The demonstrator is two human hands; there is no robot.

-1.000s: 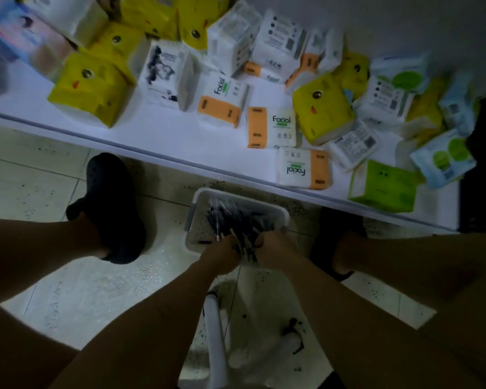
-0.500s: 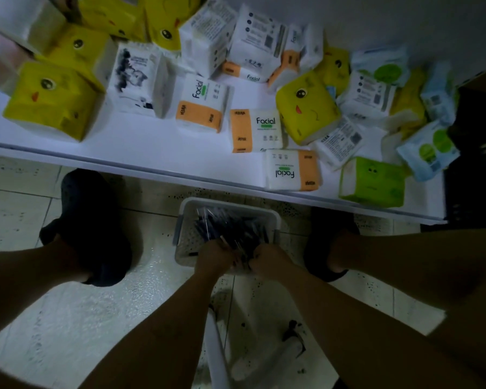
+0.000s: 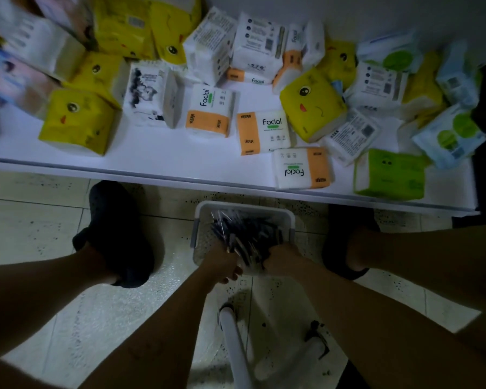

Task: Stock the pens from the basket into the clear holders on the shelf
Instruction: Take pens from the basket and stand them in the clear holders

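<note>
Head view looks down at a white plastic basket on the pale tiled floor, just below the edge of the long white shelf. The thin dark pens lie in a loose heap inside the basket. I have the left hand and the right hand both down in it, side by side. Their fingers are curled round a bunch of pens between them. It is blurry there, so I cannot count the pens.

I think the pens are light, hard and smooth. One is easy to hold, but a bunch can slide apart and drop like sticks. I would hold the bunch round its middle, all pointing one way, and squeeze firmly. They will not squash.

The shelf holds soft packs of tissues in yellow, orange, white and green. I cannot see the clear holders from here.
</note>
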